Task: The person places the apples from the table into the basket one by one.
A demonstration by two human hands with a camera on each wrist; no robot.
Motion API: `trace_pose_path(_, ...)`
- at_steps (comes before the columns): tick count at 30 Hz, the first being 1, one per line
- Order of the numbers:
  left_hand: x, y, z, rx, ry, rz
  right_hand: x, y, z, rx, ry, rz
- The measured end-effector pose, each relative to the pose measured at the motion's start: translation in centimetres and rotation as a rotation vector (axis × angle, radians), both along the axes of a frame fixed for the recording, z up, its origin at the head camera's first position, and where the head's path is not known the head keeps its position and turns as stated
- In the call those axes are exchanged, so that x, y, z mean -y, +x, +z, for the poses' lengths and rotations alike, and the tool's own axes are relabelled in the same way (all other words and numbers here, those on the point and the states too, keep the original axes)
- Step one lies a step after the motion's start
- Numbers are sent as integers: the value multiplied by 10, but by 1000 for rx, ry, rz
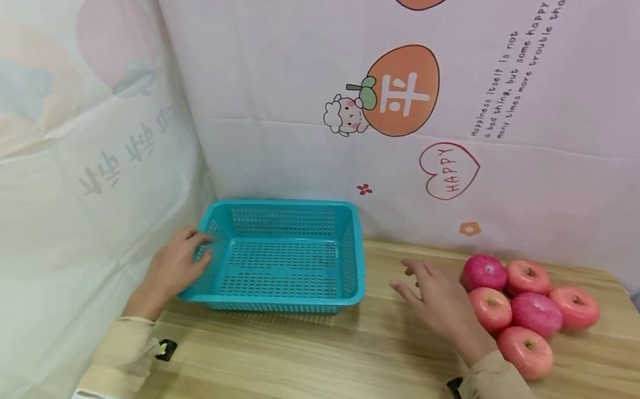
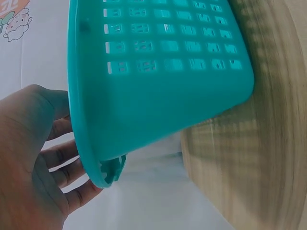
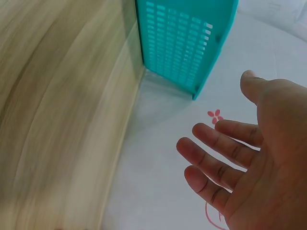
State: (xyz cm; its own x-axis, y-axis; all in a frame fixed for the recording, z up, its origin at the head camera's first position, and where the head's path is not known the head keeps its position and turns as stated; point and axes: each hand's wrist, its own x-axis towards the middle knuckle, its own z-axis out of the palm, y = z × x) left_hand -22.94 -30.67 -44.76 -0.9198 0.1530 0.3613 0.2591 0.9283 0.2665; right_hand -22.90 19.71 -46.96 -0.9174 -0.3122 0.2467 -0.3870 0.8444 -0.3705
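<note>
A teal plastic basket (image 1: 277, 304) with slotted sides stands empty on the wooden table near the back cloth. At its left rim is my left hand (image 1: 174, 267); in the left wrist view the fingers of that hand (image 2: 43, 158) are spread and loosely bent beside the rim (image 2: 79, 120), the tips partly behind it. My right hand (image 1: 442, 305) hovers between the basket and the fruit, holding nothing. The right wrist view shows that hand (image 3: 240, 158) with fingers apart, away from the basket's side (image 3: 177, 43).
Several red apples (image 1: 525, 352) and two darker pink-red round fruits (image 1: 537, 313) lie grouped on the right of the wooden table (image 1: 290, 378). A printed white cloth (image 1: 279, 65) hangs behind, and another covers the left side (image 1: 34, 236).
</note>
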Motion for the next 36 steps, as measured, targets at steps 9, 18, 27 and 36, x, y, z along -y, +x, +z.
trace_pose_path(9, 7, 6, 0, 8, 43, 67, 22, -6, -3, 22, -21, 14)
trace_pose_path(18, 12, 9, -3, 77, 91, 140, 48, -12, 2, 76, -40, 7)
trace_pose_path(27, 14, 8, -10, 123, 93, 155, 69, -15, 8, 64, -48, -11)
trace_pose_path(36, 12, 7, -15, 198, 130, 187, 82, -18, 7, 119, -59, -31)
